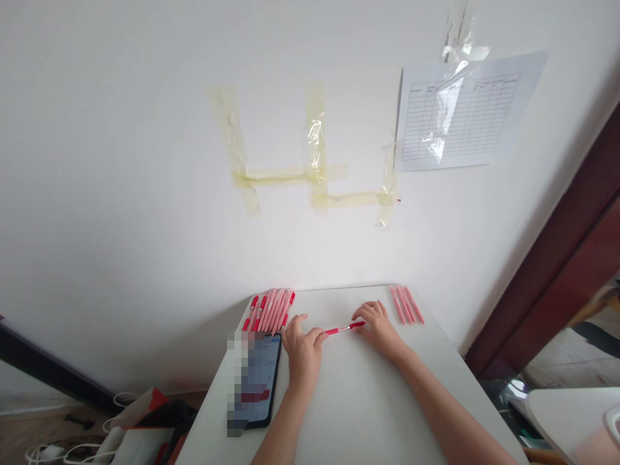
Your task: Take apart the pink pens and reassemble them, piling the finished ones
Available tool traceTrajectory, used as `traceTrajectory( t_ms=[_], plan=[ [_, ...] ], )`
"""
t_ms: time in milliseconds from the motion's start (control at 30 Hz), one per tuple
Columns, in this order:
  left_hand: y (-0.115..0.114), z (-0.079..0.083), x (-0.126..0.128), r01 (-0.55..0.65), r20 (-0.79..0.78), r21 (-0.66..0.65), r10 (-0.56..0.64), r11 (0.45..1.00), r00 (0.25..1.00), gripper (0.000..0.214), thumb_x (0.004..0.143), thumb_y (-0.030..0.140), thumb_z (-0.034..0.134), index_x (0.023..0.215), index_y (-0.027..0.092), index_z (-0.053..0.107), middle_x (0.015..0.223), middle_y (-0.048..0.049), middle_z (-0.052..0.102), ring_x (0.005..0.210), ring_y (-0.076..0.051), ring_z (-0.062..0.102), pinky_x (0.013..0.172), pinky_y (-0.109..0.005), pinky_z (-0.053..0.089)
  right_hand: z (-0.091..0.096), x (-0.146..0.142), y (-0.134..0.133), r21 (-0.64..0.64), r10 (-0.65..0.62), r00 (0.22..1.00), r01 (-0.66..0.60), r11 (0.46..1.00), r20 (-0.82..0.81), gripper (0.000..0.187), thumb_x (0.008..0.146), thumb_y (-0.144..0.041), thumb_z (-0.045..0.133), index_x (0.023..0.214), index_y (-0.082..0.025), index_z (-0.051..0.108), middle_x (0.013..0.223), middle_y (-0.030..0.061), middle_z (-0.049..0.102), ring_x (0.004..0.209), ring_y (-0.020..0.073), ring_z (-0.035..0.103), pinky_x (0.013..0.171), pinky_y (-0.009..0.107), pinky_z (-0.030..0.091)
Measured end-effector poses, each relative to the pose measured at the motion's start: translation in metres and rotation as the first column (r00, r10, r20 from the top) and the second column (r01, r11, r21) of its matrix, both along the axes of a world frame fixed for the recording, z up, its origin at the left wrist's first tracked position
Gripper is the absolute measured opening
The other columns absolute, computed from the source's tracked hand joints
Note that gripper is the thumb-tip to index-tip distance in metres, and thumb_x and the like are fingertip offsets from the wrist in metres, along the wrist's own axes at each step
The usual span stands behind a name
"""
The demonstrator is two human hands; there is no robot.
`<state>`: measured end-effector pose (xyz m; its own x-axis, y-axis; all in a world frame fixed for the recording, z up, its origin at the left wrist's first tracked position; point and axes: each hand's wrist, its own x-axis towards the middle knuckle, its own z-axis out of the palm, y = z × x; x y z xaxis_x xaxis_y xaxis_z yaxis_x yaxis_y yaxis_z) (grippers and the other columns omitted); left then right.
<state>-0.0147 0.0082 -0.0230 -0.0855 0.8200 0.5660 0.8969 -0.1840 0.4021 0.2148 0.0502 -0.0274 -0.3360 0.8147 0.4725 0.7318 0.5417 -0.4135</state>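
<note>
Both of my hands hold one thin red pen part [343, 329] level over a white table [358, 400]. My left hand [303, 347] pinches its left end, fingers closed. My right hand [378, 326] pinches its right end, where a darker red piece shows. A bundle of pink and red pens [271, 310] lies at the table's far left, just beyond my left hand. Several pink pen barrels [407, 304] lie side by side at the far right, just beyond my right hand.
A phone [255, 381] with a lit screen lies on the table's left edge, beside my left forearm. The white wall behind carries tape strips [317, 148] and a taped paper form [460, 113]. Bags and cables [140, 426] lie on the floor at lower left. A dark door frame [557, 258] stands at right.
</note>
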Motion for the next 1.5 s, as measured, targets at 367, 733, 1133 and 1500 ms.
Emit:
traceTrajectory(
  t_ms=[367, 733, 1133, 1500],
  plan=[
    [-0.0011, 0.0011, -0.0002, -0.011, 0.0, -0.032, 0.011, 0.999, 1.0, 0.013, 0.083, 0.029, 0.064, 0.081, 0.028, 0.077, 0.13, -0.0098, 0.056, 0.129, -0.031, 0.045, 0.114, -0.064, 0.035, -0.0063, 0.0028, 0.0063, 0.033, 0.041, 0.997, -0.043, 0.999, 0.06, 0.008, 0.091, -0.028, 0.068, 0.087, -0.03, 0.075, 0.111, 0.003, 0.069, 0.121, 0.0269, 0.051, 0.113, 0.057, 0.032],
    [-0.0042, 0.0084, 0.0013, -0.025, -0.009, -0.072, 0.025, 0.997, 1.0, 0.015, 0.087, 0.029, 0.063, 0.082, 0.027, 0.078, 0.13, -0.0097, 0.056, 0.13, -0.033, 0.047, 0.113, -0.064, 0.031, 0.0003, 0.0, -0.0007, 0.022, 0.056, 0.998, -0.056, 0.998, -0.001, 0.02, 0.093, -0.027, 0.065, 0.112, -0.029, 0.069, 0.113, 0.0056, 0.069, 0.122, 0.0293, 0.05, 0.113, 0.06, 0.034],
    [-0.0068, 0.0086, 0.0016, -0.025, -0.013, -0.064, 0.024, 0.998, 1.0, 0.013, 0.086, 0.031, 0.065, 0.083, 0.028, 0.078, 0.132, -0.0095, 0.056, 0.132, -0.032, 0.046, 0.115, -0.069, 0.024, -0.0031, -0.0007, 0.0025, 0.008, 0.061, 0.998, -0.061, 0.998, -0.002, 0.015, 0.093, -0.018, 0.062, 0.098, -0.027, 0.073, 0.112, 0.0067, 0.068, 0.119, 0.0277, 0.05, 0.108, 0.05, 0.042],
    [-0.0063, 0.0076, 0.0012, -0.008, 0.014, -0.079, 0.01, 0.997, 1.0, 0.012, 0.086, 0.029, 0.066, 0.084, 0.028, 0.077, 0.133, -0.0097, 0.057, 0.133, -0.031, 0.044, 0.116, -0.067, 0.022, -0.0001, -0.0003, -0.0009, -0.013, 0.058, 0.997, -0.059, 0.998, -0.052, 0.016, 0.091, -0.023, 0.066, 0.105, -0.028, 0.072, 0.112, 0.007, 0.067, 0.119, 0.0293, 0.05, 0.107, 0.051, 0.043]
  ],
)
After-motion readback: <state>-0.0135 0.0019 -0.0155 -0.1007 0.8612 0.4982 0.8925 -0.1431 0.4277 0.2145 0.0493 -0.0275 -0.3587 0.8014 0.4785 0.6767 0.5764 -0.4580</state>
